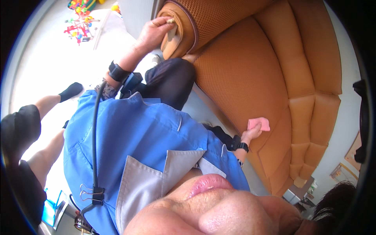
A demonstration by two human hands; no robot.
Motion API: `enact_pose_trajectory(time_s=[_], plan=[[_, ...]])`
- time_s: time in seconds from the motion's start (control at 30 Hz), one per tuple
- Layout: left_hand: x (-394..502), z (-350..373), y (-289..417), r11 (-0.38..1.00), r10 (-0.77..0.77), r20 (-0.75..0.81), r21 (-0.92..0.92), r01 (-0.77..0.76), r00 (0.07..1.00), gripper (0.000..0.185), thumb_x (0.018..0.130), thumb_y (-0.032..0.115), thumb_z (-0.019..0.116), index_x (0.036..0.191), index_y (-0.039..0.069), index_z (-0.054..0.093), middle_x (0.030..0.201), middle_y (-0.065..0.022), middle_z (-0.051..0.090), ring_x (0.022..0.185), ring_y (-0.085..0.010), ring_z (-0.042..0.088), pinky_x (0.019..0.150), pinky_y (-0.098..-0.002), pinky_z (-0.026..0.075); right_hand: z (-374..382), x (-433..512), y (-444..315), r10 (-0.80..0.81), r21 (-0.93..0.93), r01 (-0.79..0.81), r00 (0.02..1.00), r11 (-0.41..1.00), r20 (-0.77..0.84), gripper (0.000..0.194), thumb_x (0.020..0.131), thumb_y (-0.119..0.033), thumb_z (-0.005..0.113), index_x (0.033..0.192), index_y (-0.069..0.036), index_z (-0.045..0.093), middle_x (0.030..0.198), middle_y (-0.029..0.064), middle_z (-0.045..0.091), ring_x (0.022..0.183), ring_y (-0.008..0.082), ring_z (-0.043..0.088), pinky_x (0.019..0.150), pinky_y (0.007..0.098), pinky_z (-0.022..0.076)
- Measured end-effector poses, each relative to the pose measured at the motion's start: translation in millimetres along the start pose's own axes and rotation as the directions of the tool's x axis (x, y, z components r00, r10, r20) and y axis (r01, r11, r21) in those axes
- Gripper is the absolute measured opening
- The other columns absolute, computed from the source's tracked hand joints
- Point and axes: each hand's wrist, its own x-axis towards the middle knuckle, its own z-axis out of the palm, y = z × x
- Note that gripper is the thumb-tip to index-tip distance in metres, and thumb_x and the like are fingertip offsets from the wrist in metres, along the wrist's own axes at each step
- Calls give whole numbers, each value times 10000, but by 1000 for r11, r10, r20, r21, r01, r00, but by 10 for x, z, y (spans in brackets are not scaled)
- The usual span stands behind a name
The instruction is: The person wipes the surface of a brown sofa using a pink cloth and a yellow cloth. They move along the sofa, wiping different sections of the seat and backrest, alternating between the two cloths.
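Observation:
My left hand (157,30) is at the front end of the rolled armrest (183,28) of a tan upholstered sofa. Its fingertips pinch a small gold-coloured piece (170,21); whether it is fixed to the armrest is hard to see. On the sofa's seat, a folded pink cloth (258,123) is gripped in my right hand (251,133). The cloth appears to touch the textured brown seat cover (238,76). Both wrists carry black straps with small devices. My dark-clad knee (173,82) is bent near the armrest.
Padded backrest cushions (299,73) run along the wall. Another person's bare leg with a black sock (71,91) is at the left. Colourful toys (80,28) lie on the pale floor. A black cable (95,132) hangs down my blue jacket.

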Motion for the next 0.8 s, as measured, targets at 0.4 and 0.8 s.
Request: enact_pose_trajectory(time_s=[0.4,0.8], plan=[[10,-185,367,630,263,343,647,-430,902,157,816,122,613,947,81,689,841,-145,648,860,-326,633,768,-396,508,42,49,134,63,-23,-62,996,998,59,417,882,-196,636,1183,85,573,1152,163,628,1011,218,599,889,323,475],[-841,1,1489,558,-78,-23,827,63,997,248,890,187,587,1100,82,666,913,-133,678,847,-223,662,760,-336,521,459,231,361,150,65,-165,970,984,191,479,910,-230,595,1265,79,504,1218,176,585,1054,234,584,919,328,463]])
